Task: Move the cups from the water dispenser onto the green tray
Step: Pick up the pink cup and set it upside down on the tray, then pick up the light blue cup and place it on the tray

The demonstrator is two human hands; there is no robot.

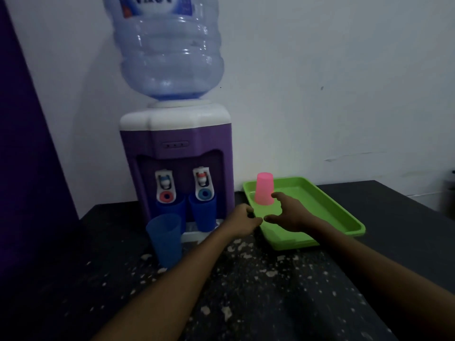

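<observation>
A purple and white water dispenser (pixel 176 166) stands at the back left with a large bottle on top. Two dark blue cups stand under its taps, one (pixel 172 210) on the left and one (pixel 205 212) on the right. A lighter blue cup (pixel 165 238) stands on the table in front of them. A pink cup (pixel 264 189) sits upside down at the far left of the green tray (pixel 327 205). My right hand (pixel 286 212) hovers open over the tray, just in front of the pink cup. My left hand (pixel 242 219) is at the tray's left edge, fingers curled, holding nothing.
The dark table (pixel 246 291) is speckled with white flecks. A purple panel (pixel 27 143) rises at the left. A white wall stands behind the dispenser and tray. A dark object (pixel 449 193) sits at the far right edge.
</observation>
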